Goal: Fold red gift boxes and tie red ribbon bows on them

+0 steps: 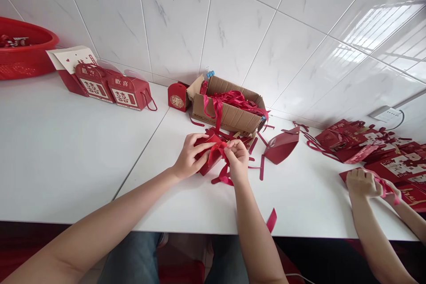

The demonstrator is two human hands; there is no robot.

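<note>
Left hand (192, 156): partly closed, fingers bent over the small red box (207, 167). Right hand (238, 159): thumb and fingertips pinched together on the red ribbon (218, 147) at the top of that box. Location: on the white table (83, 155), in front of the cardboard carton (229, 117) of loose ribbons (233, 99). Seen from beside the table, printed boxes (128, 91) stand left of the carton; far right, a co-worker's hand (362, 183) is closed beside pink ribbon (388, 187).
</note>
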